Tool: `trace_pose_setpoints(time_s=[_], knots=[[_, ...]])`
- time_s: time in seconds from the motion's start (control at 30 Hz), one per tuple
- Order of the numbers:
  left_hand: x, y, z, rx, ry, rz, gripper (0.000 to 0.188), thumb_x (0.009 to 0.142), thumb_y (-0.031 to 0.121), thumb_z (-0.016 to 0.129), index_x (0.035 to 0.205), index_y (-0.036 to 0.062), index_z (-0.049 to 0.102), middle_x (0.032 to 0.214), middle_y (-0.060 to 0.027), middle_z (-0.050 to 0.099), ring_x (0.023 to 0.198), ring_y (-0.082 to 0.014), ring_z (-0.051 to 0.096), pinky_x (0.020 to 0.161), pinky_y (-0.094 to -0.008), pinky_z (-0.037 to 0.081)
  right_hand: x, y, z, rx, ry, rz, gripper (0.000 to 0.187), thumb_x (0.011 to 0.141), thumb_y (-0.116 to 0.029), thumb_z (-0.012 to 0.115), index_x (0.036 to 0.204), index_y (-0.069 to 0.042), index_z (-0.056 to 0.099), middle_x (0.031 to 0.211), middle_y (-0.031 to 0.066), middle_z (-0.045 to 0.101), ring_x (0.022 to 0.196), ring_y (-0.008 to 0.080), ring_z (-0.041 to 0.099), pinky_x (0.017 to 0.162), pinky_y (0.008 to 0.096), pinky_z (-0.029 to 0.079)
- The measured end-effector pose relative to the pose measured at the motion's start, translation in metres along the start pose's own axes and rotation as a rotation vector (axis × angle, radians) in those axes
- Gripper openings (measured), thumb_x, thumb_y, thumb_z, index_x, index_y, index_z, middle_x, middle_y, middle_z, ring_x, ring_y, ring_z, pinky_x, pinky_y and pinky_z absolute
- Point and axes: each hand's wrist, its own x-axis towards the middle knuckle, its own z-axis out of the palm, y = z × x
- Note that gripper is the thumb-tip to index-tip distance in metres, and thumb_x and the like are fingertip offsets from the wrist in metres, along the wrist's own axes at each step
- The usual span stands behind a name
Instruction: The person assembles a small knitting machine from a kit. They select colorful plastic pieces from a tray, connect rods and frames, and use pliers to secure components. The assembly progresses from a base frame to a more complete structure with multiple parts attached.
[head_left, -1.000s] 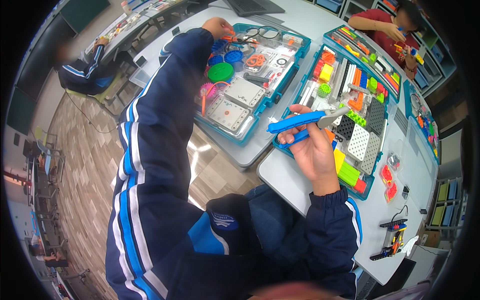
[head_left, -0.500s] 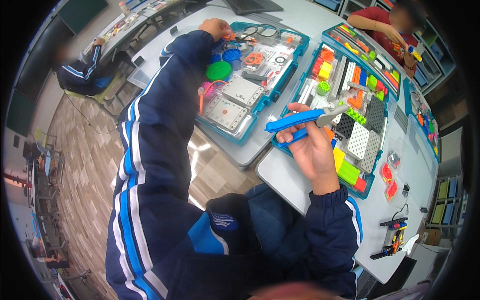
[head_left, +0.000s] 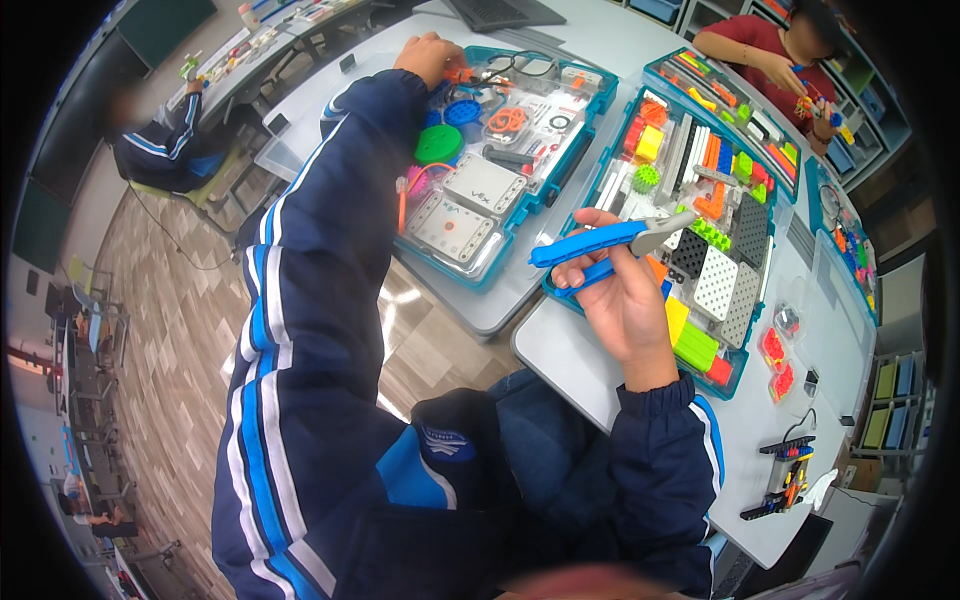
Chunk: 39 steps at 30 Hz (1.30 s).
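Observation:
My right hand (head_left: 628, 300) is wrapped around a pair of blue-handled pliers (head_left: 596, 243), with their grey jaws tilted up to the right over a case of building parts (head_left: 748, 362). The two handles stand slightly apart. At the far left corner of another teal-rimmed case (head_left: 487, 285), my left hand (head_left: 430, 58) reaches in beside small orange pieces (head_left: 459, 75). Its fingers are bent together and their tips are largely hidden, so I cannot make out what they hold. Near it lie a blue wheel (head_left: 462, 112), a green disc (head_left: 439, 145) and black cables (head_left: 520, 64).
Two light-grey boxes (head_left: 484, 184) fill the left case's near end. On the right lie red parts in clear packs (head_left: 780, 381) and a small built assembly (head_left: 788, 478). Across the table, a person in red (head_left: 748, 45) handles coloured parts. Another person (head_left: 160, 150) sits at left.
My left hand has shifted slightly at the case corner, its fingers now lower among the parts. My right hand keeps the pliers almost still. The person across has moved their hands.

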Motion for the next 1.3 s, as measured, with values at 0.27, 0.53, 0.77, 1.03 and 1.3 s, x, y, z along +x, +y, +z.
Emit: trace_pose_setpoints(time_s=[0.27,0.53,0.77,1.03,1.3], knots=[[0.0,0.003,0.001,-0.098,0.015,-0.02,0.014,0.083,0.011,0.064,0.095,0.0141,0.069,0.091,-0.0039,0.07,0.095,-0.0267,0.061,0.081,-0.0418,0.048,0.0,0.0,0.001,-0.003,-0.002,0.002,0.034,0.102,-0.023,0.042,0.126,0.001,0.047,0.091,0.0085,0.058,0.079,0.0168,0.053,0.076,0.0331,0.043],[0.001,-0.006,0.003,-0.411,-0.036,-0.133,0.013,0.085,0.005,0.063,0.094,0.0086,0.072,0.09,-0.012,0.07,0.084,-0.0254,0.067,0.076,-0.0331,0.052,-0.001,0.0,0.003,-0.045,0.018,-0.001,0.035,0.102,-0.025,0.043,0.125,0.0,0.048,0.089,0.0069,0.057,0.077,0.0154,0.052,0.075,0.0342,0.043],[0.005,-0.014,-0.048,-0.764,0.005,-0.412,0.017,0.093,0.005,0.056,0.101,0.0008,0.071,0.096,-0.0079,0.072,0.088,-0.0162,0.066,0.081,-0.0301,0.052,-0.001,-0.002,0.0,-0.005,-0.033,0.019,0.033,0.101,-0.022,0.045,0.126,-0.001,0.048,0.091,0.0062,0.058,0.081,0.0173,0.055,0.079,0.0367,0.048],[-0.029,0.084,-0.201,-1.056,0.075,0.082,0.026,0.099,0.015,0.051,0.111,-0.0033,0.065,0.105,-0.0105,0.07,0.097,-0.0169,0.065,0.091,-0.0293,0.048,-0.016,-0.017,0.027,-0.244,0.077,-0.014,0.046,0.09,-0.017,0.048,0.131,0.003,0.048,0.117,0.0188,0.06,0.08,0.0211,0.064,0.049,0.0304,0.052],[-0.106,0.304,-0.254,-1.538,-0.028,0.192,0.033,0.101,0.028,0.049,0.11,0.0003,0.063,0.1,-0.0093,0.069,0.095,-0.0145,0.063,0.085,-0.0265,0.048,-0.162,-0.036,0.065,-0.1,0.173,-0.221,0.042,0.088,-0.006,0.043,0.129,0.002,0.045,0.107,0.0248,0.064,0.063,0.0245,0.066,0.046,0.0297,0.05]])
